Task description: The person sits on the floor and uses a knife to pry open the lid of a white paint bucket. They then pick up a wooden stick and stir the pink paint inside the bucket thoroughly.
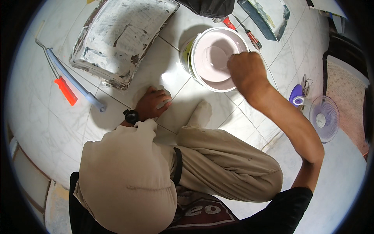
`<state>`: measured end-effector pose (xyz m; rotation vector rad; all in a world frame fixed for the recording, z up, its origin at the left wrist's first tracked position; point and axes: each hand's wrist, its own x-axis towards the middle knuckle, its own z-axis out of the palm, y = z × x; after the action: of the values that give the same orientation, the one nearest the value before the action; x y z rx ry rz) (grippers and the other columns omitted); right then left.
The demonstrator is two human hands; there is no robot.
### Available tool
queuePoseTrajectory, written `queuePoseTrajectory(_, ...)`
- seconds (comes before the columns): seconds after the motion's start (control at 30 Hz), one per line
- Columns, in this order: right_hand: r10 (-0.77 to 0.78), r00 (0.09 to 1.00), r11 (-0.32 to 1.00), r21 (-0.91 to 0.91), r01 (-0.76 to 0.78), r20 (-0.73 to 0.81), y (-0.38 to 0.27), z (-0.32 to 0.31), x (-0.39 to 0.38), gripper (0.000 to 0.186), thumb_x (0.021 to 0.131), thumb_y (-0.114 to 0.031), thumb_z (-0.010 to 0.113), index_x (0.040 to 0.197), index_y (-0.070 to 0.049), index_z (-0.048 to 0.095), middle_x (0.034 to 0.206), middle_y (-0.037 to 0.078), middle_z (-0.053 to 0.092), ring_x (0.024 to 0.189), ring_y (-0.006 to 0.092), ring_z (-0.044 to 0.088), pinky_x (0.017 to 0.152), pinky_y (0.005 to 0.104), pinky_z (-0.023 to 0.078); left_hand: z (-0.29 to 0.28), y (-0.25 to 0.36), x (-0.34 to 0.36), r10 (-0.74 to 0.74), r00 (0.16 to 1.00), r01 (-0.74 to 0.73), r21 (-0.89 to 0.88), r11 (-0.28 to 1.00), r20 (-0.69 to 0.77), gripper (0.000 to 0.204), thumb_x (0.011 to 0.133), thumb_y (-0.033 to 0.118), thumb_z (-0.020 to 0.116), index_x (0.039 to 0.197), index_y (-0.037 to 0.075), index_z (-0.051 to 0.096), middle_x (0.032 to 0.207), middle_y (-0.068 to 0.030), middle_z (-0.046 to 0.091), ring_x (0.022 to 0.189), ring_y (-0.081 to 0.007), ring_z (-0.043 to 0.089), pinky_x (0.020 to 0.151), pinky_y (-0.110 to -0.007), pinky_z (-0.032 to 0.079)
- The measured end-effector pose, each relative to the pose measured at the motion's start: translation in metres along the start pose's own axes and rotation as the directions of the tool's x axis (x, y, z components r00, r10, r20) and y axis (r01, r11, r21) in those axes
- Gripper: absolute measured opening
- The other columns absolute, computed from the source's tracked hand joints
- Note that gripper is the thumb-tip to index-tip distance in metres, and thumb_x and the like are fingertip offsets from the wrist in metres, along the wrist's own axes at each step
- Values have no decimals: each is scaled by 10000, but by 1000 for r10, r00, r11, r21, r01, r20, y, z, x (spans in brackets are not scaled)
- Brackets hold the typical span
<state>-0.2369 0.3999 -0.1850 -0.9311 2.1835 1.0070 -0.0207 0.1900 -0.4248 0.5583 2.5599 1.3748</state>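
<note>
A round white bucket stands on the tiled floor in front of me, with pale pinkish-white paint inside. Over its right rim is my right hand, closed in a fist, knuckles up; whatever its fingers hold is hidden beneath it. My left hand, below a black wristwatch, is low by the floor, left of the bucket. Its fingers are bent but apart, and nothing shows in them. Beside that hand, farther left, lies a large paint-crusted tray.
On the left lie a roller frame with a red handle and a blue-grey rod. Beyond the bucket are red-handled tools, a dark paint tray and a black bag. A purple fan stands right.
</note>
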Motion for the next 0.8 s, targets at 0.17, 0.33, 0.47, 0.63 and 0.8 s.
queuePoseTrajectory(0.17, -183, 909, 950, 172, 262, -374, 38, -2, 18, 137, 913, -63, 642, 875, -85, 772, 899, 157, 767, 888, 297, 772, 773, 415, 600, 8, -2, 1, -1, 1000, 1, -19, 1000, 0, 187, 953, 239, 729, 1086, 106, 725, 949, -43, 696, 848, -245, 628, 935, -388, 428)
queuePoseTrajectory(0.33, 11, 994, 999, 33, -7, -112, 25, -14, 13, 220, 841, -117, 803, 1062, -119, 798, 1124, 52, 780, 1061, 219, 760, 800, 329, 580, 3, 1, 2, -1, 1000, 0, 12, 1000, 22, 170, 958, 227, 723, 1081, 111, 724, 959, -32, 694, 849, -235, 614, 918, -388, 431)
queuePoseTrajectory(0.47, -194, 981, 981, -26, 194, 22, 6, -7, 8, 163, 868, -115, 730, 1018, -98, 792, 1037, 80, 784, 1016, 237, 759, 842, 400, 584, 0, 0, 1, -38, 998, 36, 26, 999, 53, 177, 963, 231, 717, 1090, 108, 723, 905, -24, 663, 792, -220, 590, 907, -377, 423)
queuePoseTrajectory(0.63, -117, 907, 988, 48, 149, -404, 44, 5, 33, 117, 830, -115, 690, 849, -67, 795, 862, 142, 775, 796, 269, 762, 638, 399, 565, 6, -1, 5, 9, 999, -9, 16, 1000, 40, 179, 950, 198, 730, 1102, 105, 723, 850, -21, 634, 722, -196, 576, 890, -359, 417)
queuePoseTrajectory(0.8, -134, 991, 990, 37, 134, 5, 9, -19, -2, 169, 866, -76, 707, 1008, -106, 792, 961, 63, 791, 922, 239, 767, 761, 347, 602, 0, 4, 2, 0, 1000, 0, 10, 1000, 11, 196, 911, 110, 758, 1103, 121, 719, 819, 2, 641, 696, -168, 580, 863, -366, 411)
